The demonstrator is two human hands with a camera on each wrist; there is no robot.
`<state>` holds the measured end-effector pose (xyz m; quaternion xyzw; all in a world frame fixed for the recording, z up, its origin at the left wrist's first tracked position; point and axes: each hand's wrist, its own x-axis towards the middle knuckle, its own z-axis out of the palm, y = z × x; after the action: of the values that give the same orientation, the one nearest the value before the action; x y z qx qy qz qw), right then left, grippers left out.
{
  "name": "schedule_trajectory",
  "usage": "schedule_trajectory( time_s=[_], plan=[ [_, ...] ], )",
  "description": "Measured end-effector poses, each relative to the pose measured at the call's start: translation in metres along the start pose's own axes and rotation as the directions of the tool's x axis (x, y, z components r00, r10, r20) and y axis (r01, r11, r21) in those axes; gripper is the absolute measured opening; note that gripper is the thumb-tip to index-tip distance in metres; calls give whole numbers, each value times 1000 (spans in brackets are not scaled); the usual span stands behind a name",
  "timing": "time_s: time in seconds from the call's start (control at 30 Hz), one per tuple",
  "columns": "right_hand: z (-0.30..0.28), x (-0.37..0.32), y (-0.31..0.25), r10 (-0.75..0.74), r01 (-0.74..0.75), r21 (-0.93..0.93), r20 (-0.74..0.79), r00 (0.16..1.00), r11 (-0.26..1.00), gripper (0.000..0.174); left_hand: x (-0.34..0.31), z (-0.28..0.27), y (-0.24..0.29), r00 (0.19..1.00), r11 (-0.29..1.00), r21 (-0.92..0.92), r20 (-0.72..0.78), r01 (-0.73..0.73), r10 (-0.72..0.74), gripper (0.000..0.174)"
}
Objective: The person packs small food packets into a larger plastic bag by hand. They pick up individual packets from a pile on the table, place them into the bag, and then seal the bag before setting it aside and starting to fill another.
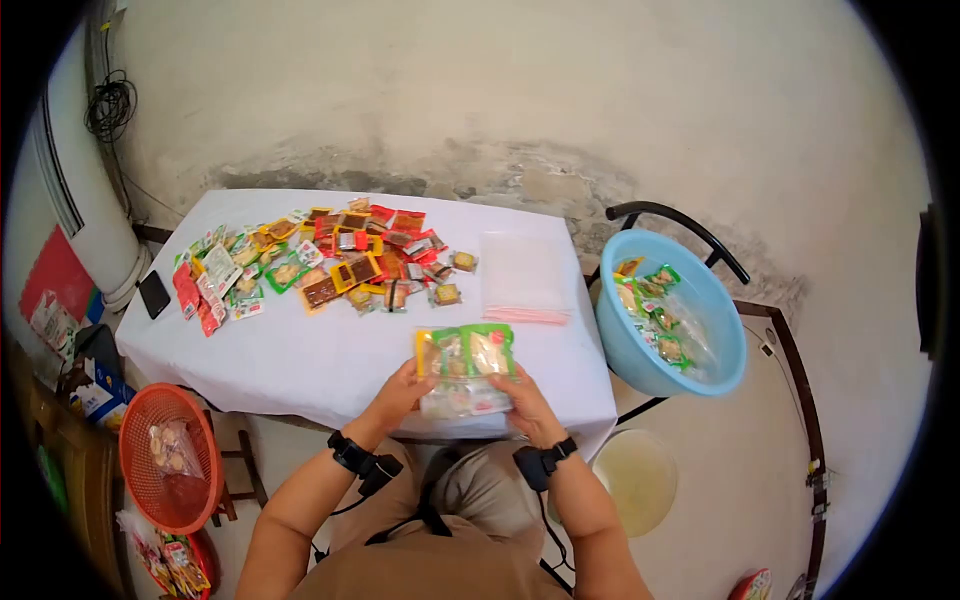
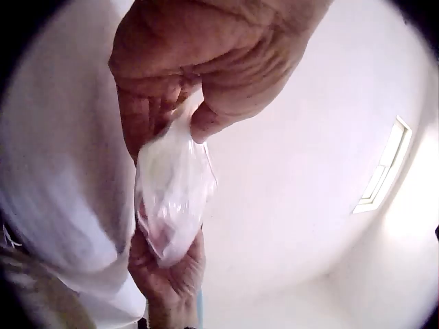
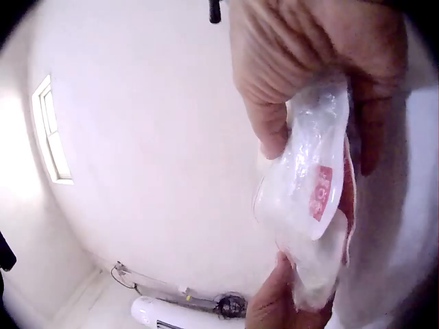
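Observation:
A clear plastic bag (image 1: 462, 400) filled with green and yellow snack packets (image 1: 490, 352) is held between both hands near the table's front edge. My left hand (image 1: 402, 388) grips its left side, and my right hand (image 1: 525, 396) grips its right side. Seen from the left wrist, the bag (image 2: 177, 195) bulges between the thumb and fingers of the left hand (image 2: 206, 62), with the right hand beyond it. In the right wrist view, the right hand (image 3: 315, 55) pinches the bag's end, and a red printed label (image 3: 321, 192) shows through the film.
Mixed snack packets (image 1: 355, 270) lie heaped on the white-covered table (image 1: 300, 365). Beside them is a stack of clear bags (image 1: 525, 275). A blue basin (image 1: 722, 335) with filled bags stands right; an orange basket (image 1: 135, 435) stands left. A phone (image 1: 153, 295) lies at the left edge.

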<state>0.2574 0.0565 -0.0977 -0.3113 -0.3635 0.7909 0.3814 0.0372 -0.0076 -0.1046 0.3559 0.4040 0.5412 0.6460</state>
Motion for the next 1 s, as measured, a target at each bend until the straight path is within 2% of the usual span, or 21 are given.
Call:
schedule_trajectory(
  time_s=[0.03,0.07,0.13,0.17,0.23,0.27,0.3,0.33,0.37,0.43,0.47,0.57,0.6,0.7,0.77,0.83,0.9,1.0],
  plan=[
    [-20,-6,-5,-8,8,-1,-11,1000,1000,50,1,9,3,998,996,62,-30,61,-59,56],
    [-43,-9,-9,-51,48,-36,-70,996,998,50,5,8,0,998,996,62,-18,63,-62,56],
    [-73,-20,-26,-104,95,-75,-137,985,993,51,17,-6,-9,982,925,354,-74,-138,175,50],
    [-84,-27,-37,-138,126,-79,-163,977,989,52,23,-12,-13,983,925,351,-59,-142,173,50],
    [-97,-30,-51,-176,163,-83,-194,965,983,53,30,-20,-16,880,722,616,-95,-316,466,38],
    [-103,-25,-58,-193,187,-49,-195,962,981,52,31,-21,-20,881,722,615,-89,-319,465,38],
    [-109,-16,-63,-207,209,-14,-193,959,978,51,30,-19,-19,839,654,689,-122,-313,530,31],
    [-110,-3,-67,-219,221,-18,-254,942,975,47,27,-17,-18,789,581,759,-150,-294,596,24],
    [-111,7,-72,-220,223,-16,-248,943,975,47,26,-15,-18,786,577,762,-150,-295,600,24],
    [-91,25,-91,-257,257,-40,-274,927,966,41,23,-10,-17,737,374,872,-23,-315,676,20],
    [-93,39,-94,-245,235,-69,-295,924,969,35,20,-9,-15,733,369,877,-29,-307,679,20],
    [-80,45,-103,-190,158,-126,-304,934,979,34,19,-5,-11,760,402,870,-50,-286,648,19],
    [-84,44,-100,-176,155,-104,-237,955,982,38,19,-6,-11,751,387,877,-46,-285,658,18],
    [-91,32,-81,-172,166,-46,-199,965,985,37,20,-4,-12,740,368,886,-44,-281,671,18],
    [-98,20,-75,-172,168,-37,-176,969,985,42,20,-5,-13,743,360,887,-29,-289,669,18],
    [-112,-2,-72,-116,108,-65,-129,985,992,50,22,-7,-17,730,329,901,-20,-284,683,18],
    [-129,-19,-71,-144,136,-62,-163,976,989,54,21,-4,-17,735,344,887,-8,-307,678,19],
    [-147,-43,-80,-58,56,-20,-163,985,998,53,20,-2,-15,718,296,904,15,-307,696,18]
  ],
)
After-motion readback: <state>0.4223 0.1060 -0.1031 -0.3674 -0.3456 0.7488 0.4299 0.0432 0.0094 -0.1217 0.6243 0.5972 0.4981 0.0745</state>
